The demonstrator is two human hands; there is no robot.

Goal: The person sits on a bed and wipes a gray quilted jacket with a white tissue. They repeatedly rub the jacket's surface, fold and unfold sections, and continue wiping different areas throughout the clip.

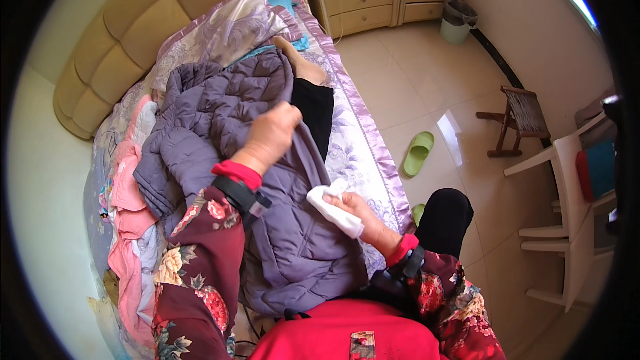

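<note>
At left, a pink garment (129, 195) is being supported by the bed (357, 137), beside a purple quilted coat (207, 103). The coat is being overlapped by the curled, blurred left grip (272, 135); whether anything is being grasped cannot be told. A white cloth (335, 217) is being clasped in the right grip (360, 212), over the coat's right edge.

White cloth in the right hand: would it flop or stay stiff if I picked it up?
The white cloth would probably flop, since it's bunched and folded at the right hand. It's likely light, as it's small and looks soft. It probably wouldn't roll, being crumpled rather than round.
</note>
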